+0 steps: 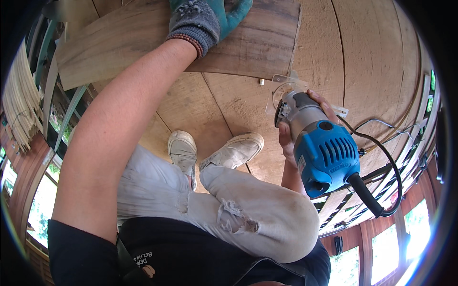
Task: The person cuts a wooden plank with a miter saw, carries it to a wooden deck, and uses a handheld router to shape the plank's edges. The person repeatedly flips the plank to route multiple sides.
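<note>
My left hand point(199, 20), in a green and grey dusty work glove, rests on a brown wooden board point(119, 53) at the top. Its thumb is stretched out to the right; the other fingertips run out of view. On the right, my bare right hand point(286, 139) is wrapped round the silver body of a blue trim router point(329, 148). The router is tilted, with its clear base plate point(273, 102) close to the board's lower right corner. Part of my right hand is hidden behind the router.
A black power cord point(397, 178) loops from the router's rear on the right. Sawdust lies on the plank surface point(319, 52). My shoes point(236, 148) stand below the board. Thin wood strips point(21, 105) are stacked at the left, and slatted gaps point(377, 176) show at lower right.
</note>
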Demonstrator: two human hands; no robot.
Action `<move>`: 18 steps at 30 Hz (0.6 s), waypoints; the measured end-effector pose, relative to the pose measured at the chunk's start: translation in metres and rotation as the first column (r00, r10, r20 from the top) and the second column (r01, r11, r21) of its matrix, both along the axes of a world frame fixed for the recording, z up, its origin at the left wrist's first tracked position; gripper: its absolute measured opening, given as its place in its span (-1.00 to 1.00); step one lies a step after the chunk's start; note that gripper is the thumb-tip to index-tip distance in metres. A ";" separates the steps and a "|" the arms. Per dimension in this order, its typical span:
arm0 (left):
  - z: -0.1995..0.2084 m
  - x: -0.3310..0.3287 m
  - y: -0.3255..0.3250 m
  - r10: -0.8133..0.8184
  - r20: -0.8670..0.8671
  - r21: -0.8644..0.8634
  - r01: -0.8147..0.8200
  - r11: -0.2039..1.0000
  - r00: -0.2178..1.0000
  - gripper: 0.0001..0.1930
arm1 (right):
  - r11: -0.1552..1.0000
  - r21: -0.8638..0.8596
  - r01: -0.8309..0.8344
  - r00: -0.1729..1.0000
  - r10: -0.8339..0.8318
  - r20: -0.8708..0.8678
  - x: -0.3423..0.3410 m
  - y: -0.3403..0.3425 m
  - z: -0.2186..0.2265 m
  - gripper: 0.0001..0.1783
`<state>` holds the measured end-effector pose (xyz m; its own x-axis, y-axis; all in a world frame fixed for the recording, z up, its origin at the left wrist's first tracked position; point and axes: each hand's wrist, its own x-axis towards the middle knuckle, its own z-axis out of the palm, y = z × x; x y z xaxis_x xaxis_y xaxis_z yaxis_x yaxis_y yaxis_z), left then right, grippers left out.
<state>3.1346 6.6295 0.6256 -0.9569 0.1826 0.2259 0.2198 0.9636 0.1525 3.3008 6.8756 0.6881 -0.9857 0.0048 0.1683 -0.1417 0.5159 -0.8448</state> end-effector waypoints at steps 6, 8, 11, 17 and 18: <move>0.002 -0.001 -0.001 -0.005 0.037 0.031 0.004 1.000 0.999 -0.56 | 0.999 0.034 -0.007 1.000 0.007 -0.003 -0.006 0.000 0.001 -0.09; 0.003 -0.001 0.000 -0.006 0.026 0.027 0.006 1.000 1.000 -0.56 | 1.000 0.027 0.007 1.000 -0.007 -0.005 -0.008 -0.001 0.000 -0.09; 0.004 -0.001 0.000 -0.014 0.016 0.019 0.014 1.000 1.000 -0.57 | 0.998 0.064 0.008 1.000 -0.008 0.002 -0.010 -0.002 -0.002 -0.09; 0.005 -0.001 0.000 -0.004 0.052 0.038 0.002 0.999 0.999 -0.57 | 0.999 0.028 0.021 1.000 -0.020 -0.020 -0.014 -0.002 -0.006 -0.08; 0.005 -0.001 -0.001 -0.012 0.035 0.041 0.011 0.999 0.999 -0.57 | 0.999 0.025 0.022 1.000 -0.021 -0.018 -0.015 -0.002 -0.007 -0.08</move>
<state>3.1335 6.6290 0.6301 -0.9623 0.1850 0.1994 0.2247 0.9538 0.1995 3.2860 6.8732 0.6810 -0.9823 0.0213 0.1859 -0.1451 0.5404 -0.8288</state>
